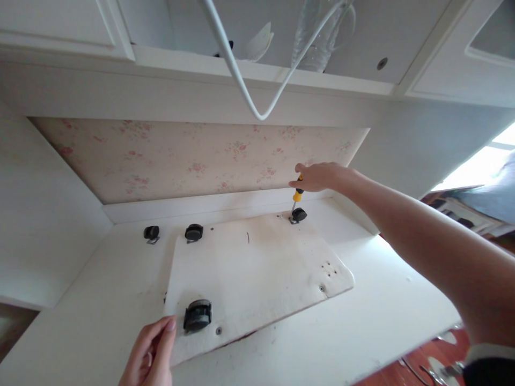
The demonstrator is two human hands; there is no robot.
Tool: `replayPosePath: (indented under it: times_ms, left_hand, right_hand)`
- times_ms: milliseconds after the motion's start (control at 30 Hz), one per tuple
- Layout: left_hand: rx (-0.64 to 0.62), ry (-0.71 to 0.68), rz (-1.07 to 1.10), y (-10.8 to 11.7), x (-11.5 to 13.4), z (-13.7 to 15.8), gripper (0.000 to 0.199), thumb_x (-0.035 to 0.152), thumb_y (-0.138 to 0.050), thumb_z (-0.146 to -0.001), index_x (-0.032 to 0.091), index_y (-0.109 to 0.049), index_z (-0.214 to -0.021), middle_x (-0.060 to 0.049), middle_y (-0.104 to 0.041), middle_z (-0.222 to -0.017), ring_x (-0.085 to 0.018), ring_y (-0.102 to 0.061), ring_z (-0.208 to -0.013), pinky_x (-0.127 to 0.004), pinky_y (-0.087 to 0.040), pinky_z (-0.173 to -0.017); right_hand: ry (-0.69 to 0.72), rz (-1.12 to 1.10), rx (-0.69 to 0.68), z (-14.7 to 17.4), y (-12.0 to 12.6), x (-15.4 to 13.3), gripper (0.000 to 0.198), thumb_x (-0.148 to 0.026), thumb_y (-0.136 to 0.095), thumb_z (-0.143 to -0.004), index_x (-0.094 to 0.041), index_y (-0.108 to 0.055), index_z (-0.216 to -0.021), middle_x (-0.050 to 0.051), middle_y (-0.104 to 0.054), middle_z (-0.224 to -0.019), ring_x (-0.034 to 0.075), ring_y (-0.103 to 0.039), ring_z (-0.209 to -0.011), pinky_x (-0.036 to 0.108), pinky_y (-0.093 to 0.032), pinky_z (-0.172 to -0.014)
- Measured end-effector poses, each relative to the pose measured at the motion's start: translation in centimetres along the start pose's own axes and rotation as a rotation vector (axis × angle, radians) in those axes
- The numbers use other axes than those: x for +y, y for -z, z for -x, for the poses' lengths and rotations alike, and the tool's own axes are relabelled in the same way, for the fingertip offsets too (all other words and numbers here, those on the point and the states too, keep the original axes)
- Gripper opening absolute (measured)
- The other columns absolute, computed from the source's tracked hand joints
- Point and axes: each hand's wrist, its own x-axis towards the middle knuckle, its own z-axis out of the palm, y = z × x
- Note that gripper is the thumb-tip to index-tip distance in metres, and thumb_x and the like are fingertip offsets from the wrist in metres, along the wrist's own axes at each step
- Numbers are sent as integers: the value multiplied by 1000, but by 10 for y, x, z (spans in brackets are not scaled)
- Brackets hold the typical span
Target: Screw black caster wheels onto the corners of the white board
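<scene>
My right hand (317, 177) is wrapped round the handle of a yellow and black screwdriver (298, 196). Its shaft points down to the metal plate of a black caster (299, 215) at the far right corner of a white board (257, 273). Two more casters sit on the board, one at the far left (194, 232) and one at the near left (197, 315). By the board's near left corner, my left hand (151, 351) is closed with thumb and finger pressed together. What it may hold is hidden. Screw holes show at the board's near right corner.
The board lies on a white desk surface (382, 300). A loose caster (152, 233) rests left of it. Overhead, a white cable (241, 80) hangs before an open shelf with a clear plastic bottle (317, 37). Side panels and floral wallpaper (201, 161) enclose the space.
</scene>
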Motion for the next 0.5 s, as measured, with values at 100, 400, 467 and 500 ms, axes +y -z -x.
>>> replayPosePath:
  times_ms: [100, 400, 467, 500]
  left_hand:
    - [-8, 0, 1, -1, 4, 1, 56, 66, -73, -56, 21, -70, -89, -4, -71, -98, -26, -62, -97, -29, -49, -77]
    - [-11, -13, -18, -1, 4, 1, 54, 66, -72, -57, 22, -70, -88, -5, -71, -99, -27, -62, -97, -30, -50, -78]
    - [-21, -11, -1, -2, 5, 1, 54, 65, -72, -57, 21, -70, -88, -5, -71, -98, -27, -63, -97, -31, -50, -79]
    - [-21, -10, 3, -2, 6, 1, 54, 65, -72, -57, 21, -70, -88, -5, -71, -97, -28, -63, -97, -31, -50, -80]
  right_hand:
    - [60, -44, -57, 0, -3, 3, 64, -57, -49, -83, -25, -43, -139, 17, -68, -109, 35, -63, -93, 45, -45, -75]
    - [59, -58, -63, -1, -2, 10, 64, -57, -46, -85, -24, -40, -139, 17, -67, -111, 35, -63, -92, 46, -45, -75]
    - [79, -60, -74, 0, -2, 10, 57, -54, -50, -84, -25, -46, -134, 16, -69, -106, 33, -63, -89, 44, -45, -74]
    - [76, -45, -55, 0, -3, 8, 53, -54, -48, -86, -25, -51, -129, 17, -68, -107, 34, -63, -93, 45, -44, -77]
